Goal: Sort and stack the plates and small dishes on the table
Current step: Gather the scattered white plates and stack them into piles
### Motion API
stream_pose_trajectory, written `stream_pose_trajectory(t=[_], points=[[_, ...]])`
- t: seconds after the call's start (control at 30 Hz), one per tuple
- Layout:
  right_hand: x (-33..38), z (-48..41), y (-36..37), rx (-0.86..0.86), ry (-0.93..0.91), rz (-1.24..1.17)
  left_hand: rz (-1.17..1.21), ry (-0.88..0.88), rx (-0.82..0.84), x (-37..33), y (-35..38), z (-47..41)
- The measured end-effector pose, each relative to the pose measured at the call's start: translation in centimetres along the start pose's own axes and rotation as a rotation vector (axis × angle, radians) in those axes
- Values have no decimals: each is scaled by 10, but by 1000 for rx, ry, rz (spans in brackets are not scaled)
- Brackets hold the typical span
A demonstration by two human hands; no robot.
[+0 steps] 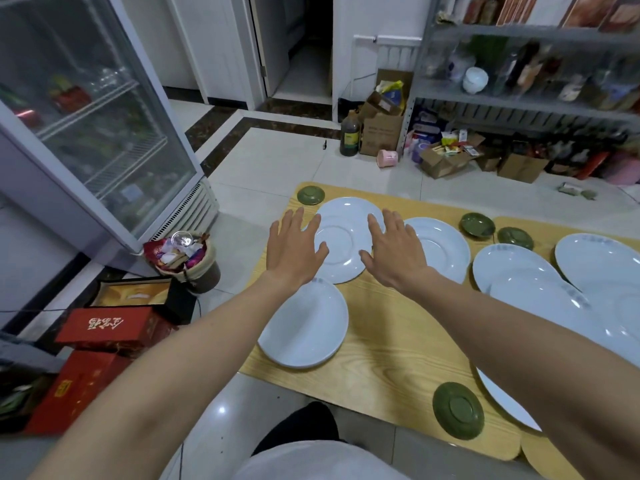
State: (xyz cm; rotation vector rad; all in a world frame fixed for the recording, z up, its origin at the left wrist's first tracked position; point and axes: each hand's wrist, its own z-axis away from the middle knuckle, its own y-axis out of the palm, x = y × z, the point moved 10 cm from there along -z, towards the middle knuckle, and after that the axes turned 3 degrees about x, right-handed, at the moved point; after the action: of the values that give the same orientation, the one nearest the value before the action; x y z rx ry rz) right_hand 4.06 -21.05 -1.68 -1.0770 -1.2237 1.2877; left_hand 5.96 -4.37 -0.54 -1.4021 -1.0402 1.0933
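Target plate [346, 237] sat foot-ring up at the far left of the table [388, 327], with the near plate [308, 327] just beside its near rim and the right plate [440, 247] by its right rim. The left hand [294, 251] and right hand [394, 251] were over its two sides, fingers spread wide and flat, holding nothing. I couldn't tell from the head view whether the palms touched it or hovered. Main risk: an inverted plate gives little rim to get under, so a flat-fingered lift could slip on the glaze. Second: the wrists hid both rim junctions, and if the rims overlapped there, lifting or sliding this plate could drag or chip a neighbour. Third: the near plate lay close to the table's left edge, with tiled floor [277, 157] below, so a nudge from the left forearm could push it off. The corner dish [311, 195] was also near that edge, within reach of the left fingertips.
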Motion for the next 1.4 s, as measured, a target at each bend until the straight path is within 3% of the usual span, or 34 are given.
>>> stream_pose_trajectory(t=[0.23, 0.53, 0.73, 1.17, 1.4], points=[[2, -36, 21, 75, 55, -102, 54, -28, 110, 18, 40, -42], [-30, -81, 87, 165, 470, -827, 472, -261, 358, 52, 125, -92], [-40, -89, 137, 213, 678, -1012, 674, -437, 485, 68, 175, -104], [-51, -96, 165, 204, 869, -1042, 827, -554, 382, 92, 195, -118], [-55, -97, 133, 74, 848, -1099, 957, -587, 267, 89, 167, -121]])
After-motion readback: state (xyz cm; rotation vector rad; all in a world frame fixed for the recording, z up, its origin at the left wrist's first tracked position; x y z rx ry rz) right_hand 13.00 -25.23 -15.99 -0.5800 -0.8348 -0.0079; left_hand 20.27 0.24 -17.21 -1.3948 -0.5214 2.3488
